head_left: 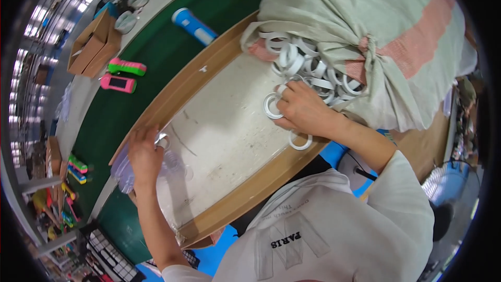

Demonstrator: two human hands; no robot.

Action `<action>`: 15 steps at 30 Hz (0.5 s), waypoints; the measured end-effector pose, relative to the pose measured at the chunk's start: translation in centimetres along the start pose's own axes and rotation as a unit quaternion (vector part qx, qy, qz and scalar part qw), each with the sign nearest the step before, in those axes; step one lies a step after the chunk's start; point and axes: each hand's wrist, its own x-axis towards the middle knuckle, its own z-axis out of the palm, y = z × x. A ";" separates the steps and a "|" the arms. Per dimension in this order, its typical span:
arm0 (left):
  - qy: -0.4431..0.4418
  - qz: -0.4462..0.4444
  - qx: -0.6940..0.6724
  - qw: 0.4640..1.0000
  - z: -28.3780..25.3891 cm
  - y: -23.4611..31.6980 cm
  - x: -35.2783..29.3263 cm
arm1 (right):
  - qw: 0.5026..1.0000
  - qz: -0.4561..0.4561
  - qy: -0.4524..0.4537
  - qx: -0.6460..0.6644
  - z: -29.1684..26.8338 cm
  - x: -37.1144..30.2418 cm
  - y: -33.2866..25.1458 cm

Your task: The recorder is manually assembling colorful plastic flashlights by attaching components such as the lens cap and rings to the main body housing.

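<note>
My right hand is closed at the mouth of a woven sack, its fingers on a white ring. Many more white rings spill out of the sack around its fingertips, and a loose white ring lies below that hand by the tray's near edge. At the left end of the tray my left hand is closed, with a small shiny, silvery-white piece at its fingertips. Clear plastic round pieces lie beside and partly under this hand; how they are stacked is hard to make out.
The shallow tray has brown cardboard sides and a scuffed white bottom. The bulky pale sack covers its right end. Beyond runs a green belt with a blue flashlight and pink and green devices. A cardboard box stands past it.
</note>
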 end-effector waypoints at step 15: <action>0.011 0.009 -0.029 0.999 0.0 -0.7 -2.0 | 0.930 -0.018 0.180 0.321 2.5 9.0 -5.5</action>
